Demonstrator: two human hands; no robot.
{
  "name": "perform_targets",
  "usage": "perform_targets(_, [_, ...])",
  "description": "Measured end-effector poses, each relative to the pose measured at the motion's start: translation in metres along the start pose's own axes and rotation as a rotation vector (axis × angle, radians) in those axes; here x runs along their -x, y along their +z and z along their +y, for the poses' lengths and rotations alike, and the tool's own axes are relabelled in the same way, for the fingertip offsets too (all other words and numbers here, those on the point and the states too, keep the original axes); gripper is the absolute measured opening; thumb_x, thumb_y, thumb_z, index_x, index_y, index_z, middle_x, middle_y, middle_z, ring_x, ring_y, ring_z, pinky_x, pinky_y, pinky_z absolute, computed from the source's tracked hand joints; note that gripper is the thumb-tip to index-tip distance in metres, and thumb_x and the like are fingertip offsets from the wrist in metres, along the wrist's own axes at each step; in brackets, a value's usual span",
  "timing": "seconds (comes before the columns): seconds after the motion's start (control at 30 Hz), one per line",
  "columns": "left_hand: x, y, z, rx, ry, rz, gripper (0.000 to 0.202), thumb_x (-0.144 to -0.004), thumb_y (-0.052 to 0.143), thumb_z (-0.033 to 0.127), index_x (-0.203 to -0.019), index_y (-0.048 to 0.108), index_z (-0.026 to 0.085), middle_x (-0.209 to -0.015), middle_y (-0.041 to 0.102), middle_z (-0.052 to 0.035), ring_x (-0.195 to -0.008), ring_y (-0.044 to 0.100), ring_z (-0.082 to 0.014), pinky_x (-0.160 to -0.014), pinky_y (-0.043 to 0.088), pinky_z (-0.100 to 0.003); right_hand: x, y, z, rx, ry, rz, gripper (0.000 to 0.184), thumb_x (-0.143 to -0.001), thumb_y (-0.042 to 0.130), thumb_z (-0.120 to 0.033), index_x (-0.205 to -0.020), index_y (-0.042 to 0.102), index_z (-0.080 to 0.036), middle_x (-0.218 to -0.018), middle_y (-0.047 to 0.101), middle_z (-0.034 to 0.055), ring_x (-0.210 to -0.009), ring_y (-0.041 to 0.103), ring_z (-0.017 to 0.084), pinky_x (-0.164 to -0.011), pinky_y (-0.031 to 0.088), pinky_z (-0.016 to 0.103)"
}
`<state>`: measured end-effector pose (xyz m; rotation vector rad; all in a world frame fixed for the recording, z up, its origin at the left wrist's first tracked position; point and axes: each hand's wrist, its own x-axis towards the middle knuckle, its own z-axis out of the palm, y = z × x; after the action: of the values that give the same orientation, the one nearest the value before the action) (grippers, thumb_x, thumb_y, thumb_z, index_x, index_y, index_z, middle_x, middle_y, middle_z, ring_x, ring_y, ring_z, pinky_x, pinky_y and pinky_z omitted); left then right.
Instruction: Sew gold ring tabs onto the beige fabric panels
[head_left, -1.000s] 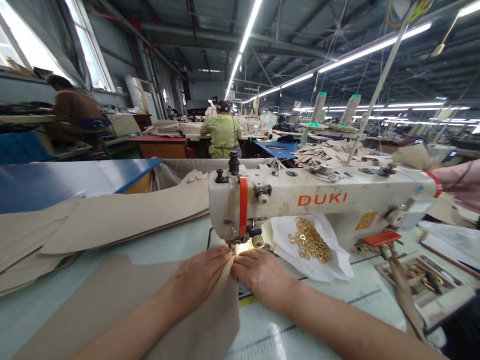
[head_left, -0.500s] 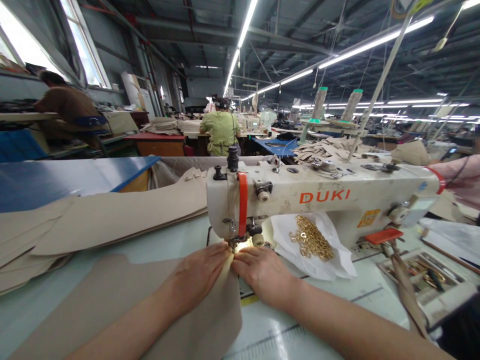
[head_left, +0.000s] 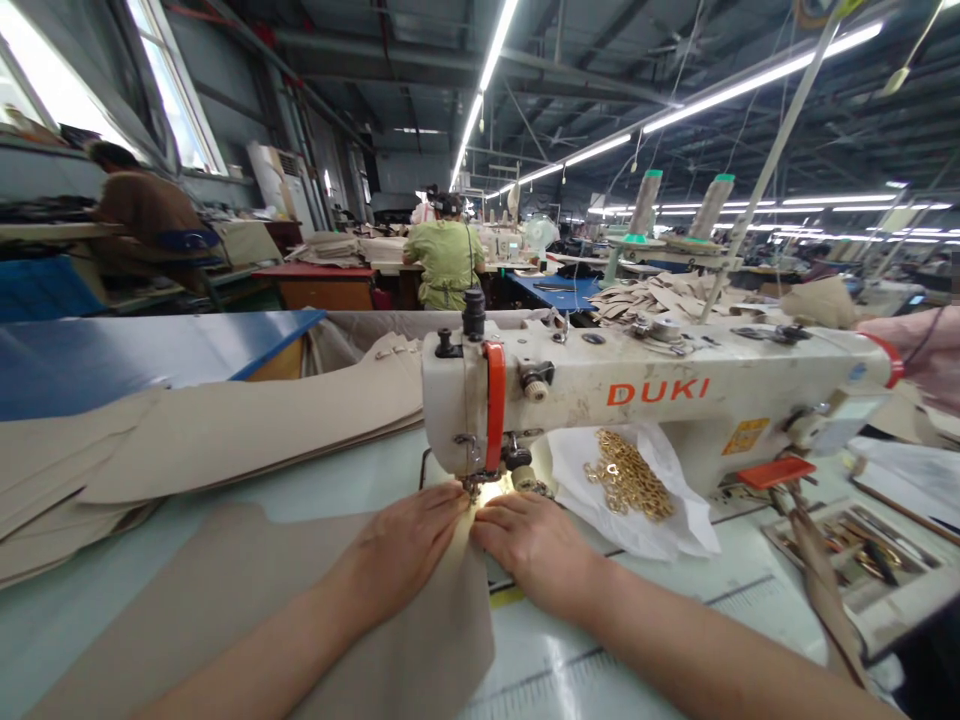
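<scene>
A large beige panel [head_left: 247, 590], like leather or thick cloth, lies flat on the table under the head of a white sewing machine [head_left: 585, 370]. My left hand [head_left: 409, 535] presses on the panel's far edge, fingers together and tips beside the lit needle area [head_left: 474, 488]. On the other side of the needle, my right hand [head_left: 536, 550] has its fingers bent and closed at the panel's right edge. The tips of both hands are close together, partly hiding the stitching spot.
Gold-coloured metal links [head_left: 630, 475] lie on white paper [head_left: 686, 535] under the machine arm. Behind the panel is a stack of beige pieces [head_left: 255, 430]. A tray of small tools [head_left: 862, 550] sits at the right. Ahead, a person in green [head_left: 445, 255] sits; another person [head_left: 150, 210] is far left.
The whole view has shifted slightly, so the machine appears a little farther right. Both hands stay beside the needle, and any feed of the panel is too small to make out.
</scene>
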<state>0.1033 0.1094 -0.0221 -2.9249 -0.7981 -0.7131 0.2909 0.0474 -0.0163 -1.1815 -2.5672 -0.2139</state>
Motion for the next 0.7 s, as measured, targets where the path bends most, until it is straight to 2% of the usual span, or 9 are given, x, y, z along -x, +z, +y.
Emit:
perform_targets(0.2, [0.001,-0.004,0.005,0.027,-0.051,0.011,0.032,-0.09,0.037,0.019,-0.104,0.065,0.014,-0.108,0.07,-0.0096,-0.102,0.065,-0.0194,-0.092,0.052,-0.034,0.0,-0.004,0.0,-0.024,-0.024,0.001,0.006,-0.089,0.055,-0.017,-0.09,0.061,-0.014,-0.096,0.067,0.0065,-0.093,0.058,0.02,-0.081,0.044,0.031])
perform_targets(0.4, [0.039,-0.026,0.029,0.069,-0.096,0.014,0.03,-0.087,0.042,0.013,-0.108,0.063,0.017,-0.112,0.069,-0.0063,-0.104,0.063,-0.0158,-0.094,0.051,-0.03,0.003,-0.001,-0.02,-0.101,-0.205,0.051,0.015,-0.094,0.046,-0.019,-0.086,0.059,-0.016,-0.089,0.066,0.0036,-0.085,0.057,0.017,-0.081,0.045,0.03])
perform_targets(0.53, [0.055,-0.036,0.042,0.081,-0.2,-0.06,0.034,-0.085,0.047,0.013,-0.116,0.059,0.019,-0.121,0.064,-0.0053,-0.112,0.058,-0.0165,-0.1,0.046,-0.032,0.003,0.006,-0.029,-0.101,-0.284,0.1,0.02,-0.095,0.042,-0.018,-0.084,0.058,-0.015,-0.087,0.065,0.0053,-0.082,0.057,0.018,-0.08,0.047,0.031])
perform_targets(0.63, [0.066,-0.042,0.052,0.071,-0.312,-0.061,0.044,-0.087,0.05,0.022,-0.131,0.047,0.02,-0.135,0.052,-0.0074,-0.123,0.049,-0.0205,-0.104,0.042,-0.037,0.004,0.005,-0.031,-0.107,-0.302,0.144,0.022,-0.095,0.04,-0.017,-0.084,0.059,-0.015,-0.085,0.065,0.0064,-0.082,0.057,0.018,-0.078,0.048,0.031])
perform_targets(0.7, [0.081,-0.044,0.06,0.065,-0.296,-0.045,0.059,-0.087,0.052,0.036,-0.141,0.033,0.022,-0.146,0.038,-0.0088,-0.13,0.04,-0.0255,-0.106,0.039,-0.041,0.006,0.002,-0.031,-0.119,-0.296,0.174,0.023,-0.095,0.039,-0.018,-0.087,0.06,-0.015,-0.084,0.066,0.0068,-0.082,0.058,0.018,-0.077,0.049,0.031])
